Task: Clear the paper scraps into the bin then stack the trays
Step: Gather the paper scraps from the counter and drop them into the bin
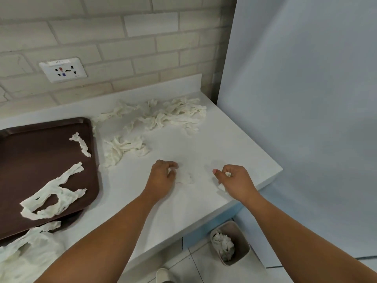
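No legible text anywhere. Only candidate: the white wall socket point(63, 69) on the brick wall has a small label strip point(58, 62) stuck along its top edge, with faint handwriting or print on it, too blurred to read. There is also a tiny dark mark point(77, 73) at the plate's lower right corner, which could be a brand stamp but is too small to tell.

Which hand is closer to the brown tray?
Left. The left hand is right of the tray; the right hand is farther right, near the edge of the counter. Each grips a paper scrap.
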A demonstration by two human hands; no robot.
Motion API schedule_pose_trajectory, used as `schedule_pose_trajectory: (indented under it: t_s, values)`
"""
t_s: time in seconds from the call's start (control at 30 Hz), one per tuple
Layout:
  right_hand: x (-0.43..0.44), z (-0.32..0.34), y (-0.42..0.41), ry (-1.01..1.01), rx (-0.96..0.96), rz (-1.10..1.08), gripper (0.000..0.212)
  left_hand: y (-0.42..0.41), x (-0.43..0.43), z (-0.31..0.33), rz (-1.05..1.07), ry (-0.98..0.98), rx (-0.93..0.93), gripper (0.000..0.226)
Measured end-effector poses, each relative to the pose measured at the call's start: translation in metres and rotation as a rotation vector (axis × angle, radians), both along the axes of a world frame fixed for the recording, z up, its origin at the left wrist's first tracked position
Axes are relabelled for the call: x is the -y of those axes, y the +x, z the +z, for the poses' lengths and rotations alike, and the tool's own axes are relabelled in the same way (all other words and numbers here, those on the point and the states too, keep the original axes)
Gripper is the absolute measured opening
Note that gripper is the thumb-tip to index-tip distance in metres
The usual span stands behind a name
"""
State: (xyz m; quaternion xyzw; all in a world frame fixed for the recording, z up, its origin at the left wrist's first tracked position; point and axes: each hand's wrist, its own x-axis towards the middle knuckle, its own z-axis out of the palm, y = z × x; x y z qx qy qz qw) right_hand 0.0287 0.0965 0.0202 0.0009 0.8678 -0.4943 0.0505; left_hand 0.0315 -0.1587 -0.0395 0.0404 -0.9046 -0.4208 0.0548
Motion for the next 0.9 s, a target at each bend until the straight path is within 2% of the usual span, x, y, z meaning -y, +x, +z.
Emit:
schedule_pose_trajectory:
  t_s: [0.1,0.3,0.37,0.5,0.67,0.8,0.9]
  values:
    - [-0.012,-0.006,0.012,0.005,0.011,0.012,0.045,0.009,-0.011,-0.02,0.03,-0.296,-0.077,0.022]
    - [-0.039,-0.006,0.031,-0.028,-0.02,0.018,0.055,0.033,-0.022,-0.012,-0.159,-0.445,-0.043,0.054]
    - [-0.051,-0.007,0.037,-0.055,-0.008,0.011,0.054,0.039,-0.028,-0.012,-0.178,-0.439,-0.059,0.051]
    - [-0.078,-0.006,0.05,-0.082,0.027,-0.005,0.05,0.039,-0.044,-0.009,-0.167,-0.484,-0.005,0.031]
    - [-0.111,0.0,0.066,-0.079,-0.021,-0.048,0.041,0.055,-0.087,0.011,-0.07,-0.331,0.008,0.036]
    - [-0.137,-0.012,0.076,-0.089,-0.022,-0.135,0.056,0.075,-0.144,0.031,-0.1,-0.154,-0.038,0.047]
    - [-0.154,-0.028,0.086,-0.098,0.062,-0.197,0.057,0.084,-0.182,0.025,-0.159,-0.045,-0.052,0.046]
